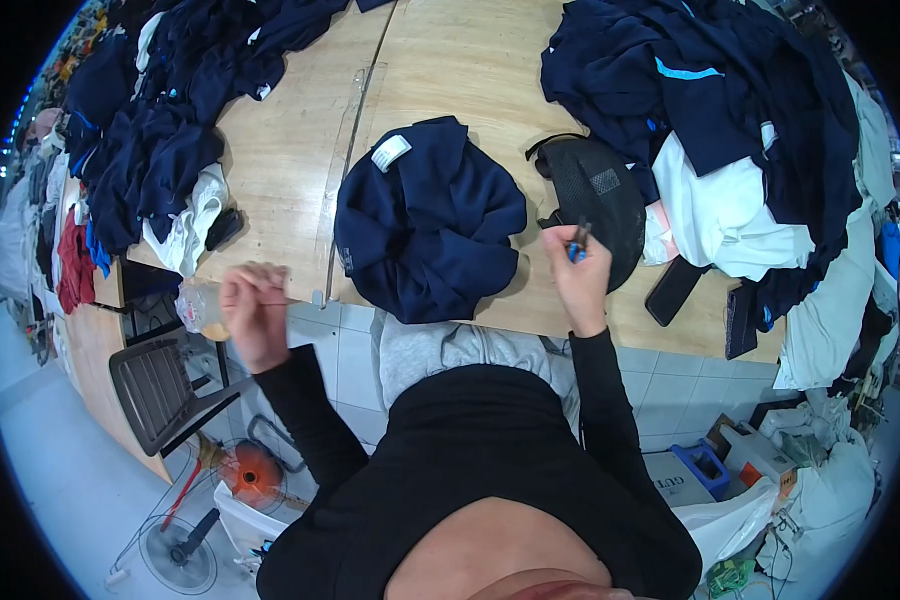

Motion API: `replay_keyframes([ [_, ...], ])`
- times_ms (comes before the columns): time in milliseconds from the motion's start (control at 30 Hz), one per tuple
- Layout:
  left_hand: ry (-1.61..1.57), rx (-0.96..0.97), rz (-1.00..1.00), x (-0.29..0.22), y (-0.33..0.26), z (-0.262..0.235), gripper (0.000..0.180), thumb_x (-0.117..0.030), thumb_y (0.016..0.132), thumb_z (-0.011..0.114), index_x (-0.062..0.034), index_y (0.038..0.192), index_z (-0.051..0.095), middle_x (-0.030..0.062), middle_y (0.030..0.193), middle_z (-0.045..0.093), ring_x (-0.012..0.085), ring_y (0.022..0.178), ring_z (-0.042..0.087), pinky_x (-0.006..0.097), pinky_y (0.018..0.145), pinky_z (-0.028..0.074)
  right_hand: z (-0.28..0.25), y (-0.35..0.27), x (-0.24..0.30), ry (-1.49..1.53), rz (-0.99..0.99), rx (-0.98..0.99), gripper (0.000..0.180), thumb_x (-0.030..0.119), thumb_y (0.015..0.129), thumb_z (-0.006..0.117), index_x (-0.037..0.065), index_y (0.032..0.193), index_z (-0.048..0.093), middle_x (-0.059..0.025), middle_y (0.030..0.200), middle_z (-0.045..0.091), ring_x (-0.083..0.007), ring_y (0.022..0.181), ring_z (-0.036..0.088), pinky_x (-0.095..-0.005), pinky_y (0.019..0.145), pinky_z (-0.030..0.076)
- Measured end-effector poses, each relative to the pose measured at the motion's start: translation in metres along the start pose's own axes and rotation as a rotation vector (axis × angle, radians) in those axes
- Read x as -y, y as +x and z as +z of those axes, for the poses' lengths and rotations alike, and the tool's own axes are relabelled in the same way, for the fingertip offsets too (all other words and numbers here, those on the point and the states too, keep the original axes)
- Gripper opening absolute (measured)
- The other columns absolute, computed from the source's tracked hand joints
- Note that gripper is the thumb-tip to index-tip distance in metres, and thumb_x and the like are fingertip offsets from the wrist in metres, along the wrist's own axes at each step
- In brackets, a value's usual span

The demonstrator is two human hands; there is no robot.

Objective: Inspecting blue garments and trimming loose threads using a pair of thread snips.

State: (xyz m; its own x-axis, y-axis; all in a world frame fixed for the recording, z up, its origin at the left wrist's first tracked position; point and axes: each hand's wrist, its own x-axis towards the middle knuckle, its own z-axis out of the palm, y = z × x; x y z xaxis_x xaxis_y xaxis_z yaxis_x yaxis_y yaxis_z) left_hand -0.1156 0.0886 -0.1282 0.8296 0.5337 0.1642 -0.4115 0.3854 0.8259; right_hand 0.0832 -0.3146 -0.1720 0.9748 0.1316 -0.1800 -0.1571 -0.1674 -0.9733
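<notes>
A bunched navy garment point(425, 225) with a white label lies on the table in front of me, between my hands and touched by neither. My right hand point(582, 285) is closed around small thread snips point(576, 248), dark with a bit of blue, just over the edge of a black bag point(605, 200). To the left, my left hand point(256, 312) is raised near the table's front edge. Its fingers are bent together and slightly blurred; anything between them is too small to make out. A clear plastic cup point(202, 308) stands beside that hand.
Navy garments point(710, 110) are heaped at the right, with a white cloth point(715, 215) among them. A black phone point(677, 290) lies near the front edge. More navy clothes point(160, 150) are piled at the left. A grey chair point(155, 390) and a fan point(180, 545) are below.
</notes>
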Motion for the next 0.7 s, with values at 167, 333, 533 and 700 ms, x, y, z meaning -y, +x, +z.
replay_keyframes([
  [167, 1.638, -0.602, -0.259, -0.013, -0.012, -0.062, 0.061, -0.004, 0.094, 0.070, 0.0055, 0.153, 0.058, 0.0262, 0.138, 0.072, 0.0391, 0.133, 0.068, 0.046, 0.119, 0.048, -0.032, 0.002, -0.016, 0.015, 0.005, -0.171, 0.018, 0.017, 0.104, 0.082, 0.000, 0.100, 0.076, 0.0018, 0.090, 0.071, -0.0061, 0.080, 0.059, -0.0246, 0.074, 0.048],
  [333, 1.418, -0.324, -0.055, 0.067, -0.033, -0.036, 0.072, -0.004, 0.085, 0.078, 0.0004, 0.155, 0.059, 0.0267, 0.149, 0.063, 0.0386, 0.139, 0.061, 0.045, 0.115, 0.051, -0.023, -0.011, 0.004, -0.017, -0.043, -0.136, 0.017, 0.019, 0.108, 0.077, 0.002, 0.108, 0.075, 0.0004, 0.085, 0.068, -0.0043, 0.065, 0.055, -0.0219, 0.060, 0.043],
  [533, 1.344, -0.234, -0.331, 0.093, -0.028, 0.018, 0.027, -0.014, 0.095, 0.086, 0.0005, 0.111, 0.070, 0.0139, 0.106, 0.074, 0.0252, 0.090, 0.069, 0.037, 0.087, 0.058, -0.019, -0.009, -0.001, 0.102, -0.018, -0.062, 0.016, 0.015, 0.109, 0.074, 0.000, 0.115, 0.076, -0.0008, 0.085, 0.069, -0.0037, 0.059, 0.052, -0.0211, 0.052, 0.035],
  [700, 0.912, -0.326, -0.102, 0.078, -0.006, 0.071, 0.014, -0.008, 0.097, 0.082, -0.0005, 0.099, 0.071, 0.0160, 0.116, 0.076, 0.0253, 0.093, 0.071, 0.037, 0.088, 0.058, -0.029, -0.013, 0.029, 0.006, -0.028, -0.020, 0.017, 0.014, 0.109, 0.074, -0.001, 0.115, 0.076, -0.0017, 0.088, 0.071, -0.0036, 0.062, 0.054, -0.0205, 0.056, 0.039],
])
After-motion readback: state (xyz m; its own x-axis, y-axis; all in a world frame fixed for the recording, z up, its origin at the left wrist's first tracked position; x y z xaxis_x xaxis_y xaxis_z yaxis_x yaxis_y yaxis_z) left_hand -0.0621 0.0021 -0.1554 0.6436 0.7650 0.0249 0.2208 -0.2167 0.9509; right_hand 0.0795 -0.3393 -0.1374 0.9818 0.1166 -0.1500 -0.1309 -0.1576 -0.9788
